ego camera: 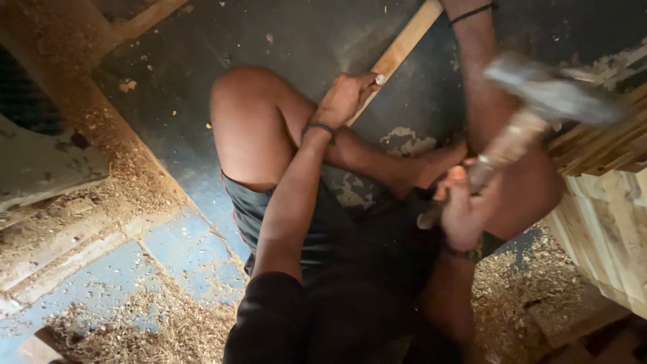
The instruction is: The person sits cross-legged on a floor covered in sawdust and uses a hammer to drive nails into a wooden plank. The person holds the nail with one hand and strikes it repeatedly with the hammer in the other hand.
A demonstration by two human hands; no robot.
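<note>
My left hand point(345, 98) grips a light wooden slat point(402, 47) that runs up toward the top edge, and pinches a small nail upright against it. My right hand point(464, 205) is closed on the wooden handle of a hammer point(547, 101); the steel head is raised at the right and blurred with motion. I sit on the dark floor with my bare knee point(246, 111) bent up at the centre and my other leg point(482, 81) stretched toward the top right.
Stacked wooden slats and a pale wooden crate point(606, 202) stand at the right. Sawdust point(135, 317) covers the blue-grey floor at the left and bottom. A dusty wooden beam point(74, 81) runs diagonally at the upper left.
</note>
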